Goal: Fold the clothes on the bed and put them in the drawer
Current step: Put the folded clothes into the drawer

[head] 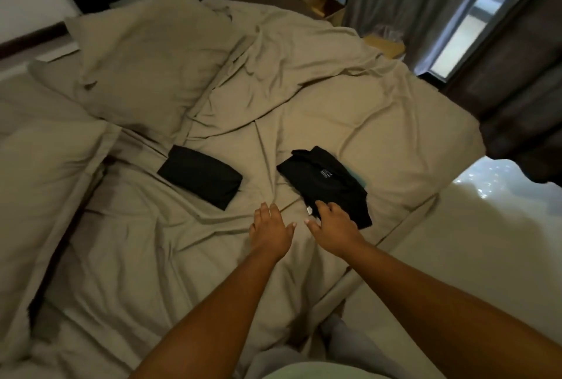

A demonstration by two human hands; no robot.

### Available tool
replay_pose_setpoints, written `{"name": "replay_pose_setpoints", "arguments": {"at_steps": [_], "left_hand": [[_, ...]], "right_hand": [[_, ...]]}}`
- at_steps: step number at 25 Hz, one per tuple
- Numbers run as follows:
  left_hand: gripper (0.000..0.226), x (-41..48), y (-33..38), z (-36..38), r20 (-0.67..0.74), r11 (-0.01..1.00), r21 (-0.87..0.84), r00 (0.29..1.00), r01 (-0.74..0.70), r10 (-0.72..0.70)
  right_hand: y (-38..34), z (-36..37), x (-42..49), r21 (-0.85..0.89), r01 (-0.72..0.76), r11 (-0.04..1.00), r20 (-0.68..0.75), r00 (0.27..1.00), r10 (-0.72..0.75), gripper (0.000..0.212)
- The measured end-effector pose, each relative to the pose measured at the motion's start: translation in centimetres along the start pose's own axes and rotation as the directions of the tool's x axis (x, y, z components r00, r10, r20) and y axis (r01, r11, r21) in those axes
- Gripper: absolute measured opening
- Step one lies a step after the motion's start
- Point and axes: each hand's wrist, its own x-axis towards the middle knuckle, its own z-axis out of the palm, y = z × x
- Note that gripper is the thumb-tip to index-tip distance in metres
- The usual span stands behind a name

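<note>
Two hands | left hand [271, 228] spread empty | right hand [332, 223] fingertips on black garment [327, 184], grip unclear

Your arms are totally bare here, no sleeves, no watch, no rings on your left hand [270, 231] or right hand [333, 226]. Short pale nails. Bottom edge shows a pale green top [307, 372] and grey trousers [352, 345].
</note>
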Motion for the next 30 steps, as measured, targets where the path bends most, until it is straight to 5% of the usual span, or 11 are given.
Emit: {"name": "replay_pose_setpoints", "arguments": {"at_steps": [7, 14, 19, 24, 30], "left_hand": [[0.085, 5.1, 4.5, 3.2, 0.124, 0.914, -0.344, 0.975, 0.216, -0.184], [0.058, 14.2, 10.5, 7.2, 0.242, 0.442, -0.799, 0.891, 0.407, -0.384], [0.065, 18.2, 10.3, 9.7, 0.348, 0.105, -0.884, 0.792, 0.456, -0.502], [0.062, 18.6, 9.8, 10.5, 0.486, -0.039, -0.858, 0.783, 0.513, -0.388], [0.063, 16.8, 9.9, 9.7, 0.568, -0.167, -0.822, 0.802, 0.544, -0.186]], "right_hand": [[4.0, -0.6, 7.0, 0.079, -0.08, 0.994, 0.091, 0.993, 0.073, 0.074], [13.1, -1.3, 16.2, 0.265, -0.297, 0.917, 0.057, 0.954, 0.293, 0.093], [15.4, -0.5, 20.8, 0.441, -0.25, 0.862, 0.149, 0.967, 0.205, 0.11], [16.5, 0.3, 21.3, 0.612, -0.305, 0.73, 0.278, 0.947, 0.163, 0.081], [17.5, -1.2, 19.8, 0.773, -0.442, 0.454, 0.497, 0.868, -0.001, 0.041]]}}
